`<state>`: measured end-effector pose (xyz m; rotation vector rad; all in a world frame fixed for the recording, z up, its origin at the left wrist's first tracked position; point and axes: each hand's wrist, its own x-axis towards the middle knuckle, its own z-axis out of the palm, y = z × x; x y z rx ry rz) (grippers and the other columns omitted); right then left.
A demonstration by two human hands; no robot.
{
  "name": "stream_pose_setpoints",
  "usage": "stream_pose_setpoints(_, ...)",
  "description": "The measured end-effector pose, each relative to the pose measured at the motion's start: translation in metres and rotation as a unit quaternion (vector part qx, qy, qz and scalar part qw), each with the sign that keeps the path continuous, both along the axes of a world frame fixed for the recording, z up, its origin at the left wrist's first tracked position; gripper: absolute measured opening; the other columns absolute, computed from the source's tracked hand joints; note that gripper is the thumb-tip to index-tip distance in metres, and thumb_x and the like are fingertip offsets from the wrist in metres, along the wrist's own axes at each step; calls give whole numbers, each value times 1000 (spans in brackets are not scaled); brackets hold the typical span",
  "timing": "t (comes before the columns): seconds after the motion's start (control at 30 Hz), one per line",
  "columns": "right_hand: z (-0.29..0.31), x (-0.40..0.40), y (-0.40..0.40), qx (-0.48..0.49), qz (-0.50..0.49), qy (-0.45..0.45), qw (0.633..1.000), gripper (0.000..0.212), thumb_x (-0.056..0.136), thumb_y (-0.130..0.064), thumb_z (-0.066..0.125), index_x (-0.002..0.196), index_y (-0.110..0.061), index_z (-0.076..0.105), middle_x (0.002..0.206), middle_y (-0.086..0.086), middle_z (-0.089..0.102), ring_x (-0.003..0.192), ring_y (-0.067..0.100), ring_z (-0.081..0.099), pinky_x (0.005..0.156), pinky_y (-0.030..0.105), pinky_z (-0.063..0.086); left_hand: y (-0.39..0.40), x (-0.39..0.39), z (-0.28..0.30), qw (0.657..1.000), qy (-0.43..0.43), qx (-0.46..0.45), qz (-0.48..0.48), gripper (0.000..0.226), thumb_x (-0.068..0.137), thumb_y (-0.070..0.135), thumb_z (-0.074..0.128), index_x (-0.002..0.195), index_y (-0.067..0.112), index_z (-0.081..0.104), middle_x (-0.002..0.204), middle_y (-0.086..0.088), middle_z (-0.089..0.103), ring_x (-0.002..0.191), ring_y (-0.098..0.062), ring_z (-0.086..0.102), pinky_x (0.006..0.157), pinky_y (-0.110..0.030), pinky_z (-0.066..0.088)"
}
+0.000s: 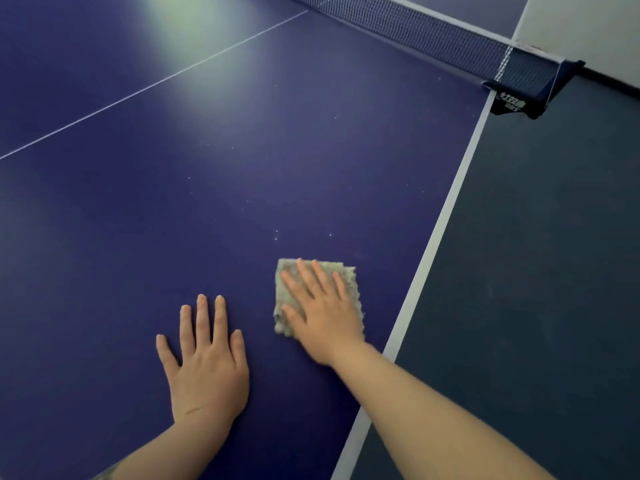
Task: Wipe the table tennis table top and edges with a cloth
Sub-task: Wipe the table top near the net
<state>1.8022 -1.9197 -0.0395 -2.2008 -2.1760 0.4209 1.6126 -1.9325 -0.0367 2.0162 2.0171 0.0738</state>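
A person leans over the blue surface (242,150) of a table tennis table, the right hand (323,315) pressed flat on a small pale cloth (346,271), fingers straight and spread so the grip is wide and the palm, not a pinch, bears on the fabric. The cloth lies on the playing top near the person's side, just inside the white side line (446,220) along the right edge, with its far corners showing beyond the fingertips. The left hand (204,362) rests palm-down on the bare top just beside it, fingers straight and holding nothing, apparently taking the person's weight.

The step in hand looks like wiping the top of the near right quarter. Pale specks (276,235) dot the blue ahead of the cloth, toward the net (433,32) and its clamp (519,95) at the far corner; whether they are dust or lint shed by the cloth is hard to tell at this resolution.

The next move probably calls for pushing the cloth forward through the specks under steady palm pressure, then working outward over the white line and down the table's edge, which appears not yet wiped. The dark floor (554,271) lies beyond.
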Motion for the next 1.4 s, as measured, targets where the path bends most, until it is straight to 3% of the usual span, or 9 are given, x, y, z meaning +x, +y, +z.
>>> stream_pose_setpoints(0.2, -3, 63, -30, -19, -344, -57, 937, 60, 100, -53, 1, 153, -31, -17, 166, -1, -10, 152, 20, -11, 123, 47, -2, -1, 2, 2, 1000, 7, 2, -5, 63, 91, 45, -6, 151, 27, -17, 161, 5, -16, 148, -18, -19, 117, -52, -10)
stream_pose_setpoints(0.33, -4, -16, -62, 58, -192, -17, 979, 61, 103, -51, 7, 158, -26, 20, 162, 1, 27, 150, 22, 23, 117, 47, 16, -1, 1, -2, 1000, -4, 19, -6, 62, 94, 44, -2, 152, 27, -12, 162, 5, -12, 149, -18, -15, 118, -52, -8)
stream_pose_setpoints(0.47, 5, -17, -20, 40, 47, -12, 998, 57, 104, -52, 7, 158, -35, 11, 165, -7, 7, 153, 16, 4, 119, 44, 5, 0, -3, -8, 999, 12, 33, -9, 55, 101, 36, 18, 155, 24, 17, 161, -1, 21, 149, -21, 12, 116, -50, 2)
stream_pose_setpoints(0.53, 2, 21, 3, -1, -26, -25, 999, 57, 103, -53, 7, 155, -39, -9, 164, -11, -12, 151, 11, -16, 123, 43, -5, 5, -6, -10, 999, 3, 52, -16, 54, 98, 35, 36, 150, 20, 36, 152, -7, 40, 141, -26, 29, 112, -51, 12)
stream_pose_setpoints(0.67, -6, 57, -24, 12, -365, -82, 927, 64, 97, -55, -8, 155, -28, -11, 167, 2, 1, 153, 22, -2, 123, 48, 4, 33, -8, -3, 998, -49, 36, -16, 55, 95, 33, 54, 147, 20, 43, 146, -9, 42, 134, -30, 34, 114, -48, 25)
stream_pose_setpoints(0.83, -6, -24, -23, 76, -92, -44, 992, 59, 105, -48, 12, 156, -23, 28, 160, 3, 31, 148, 24, 27, 114, 46, 19, 68, 1, -5, 998, -29, 55, 16, 58, 101, 39, 23, 156, 27, 11, 163, -3, 14, 150, -23, 5, 121, -46, 4)
stream_pose_setpoints(0.97, 0, -32, 58, 46, 74, 2, 996, 63, 98, -54, 5, 158, -34, 14, 166, -5, 7, 153, 16, 1, 121, 43, 0, 69, 2, -11, 997, -23, 69, 25, 57, 101, 39, 19, 156, 28, 8, 164, 0, 9, 151, -20, 1, 122, -45, 2)
stream_pose_setpoints(1.23, -9, 109, 30, 0, -354, -83, 932, 61, 101, -51, 1, 155, -27, -12, 167, 3, -3, 153, 21, -6, 123, 50, 2, 68, 2, -17, 997, 5, 64, 30, 55, 102, 38, 13, 156, 27, 14, 162, -2, 18, 150, -22, 7, 121, -45, 3)
stream_pose_setpoints(1.4, -11, 12, -2, 69, -169, -24, 983, 62, 101, -48, 20, 156, -20, 24, 161, 6, 29, 149, 27, 26, 117, 48, 18, 68, 3, -15, 998, 3, 61, 31, 54, 102, 37, 21, 155, 24, 21, 161, -4, 23, 149, -23, 14, 120, -46, 7)
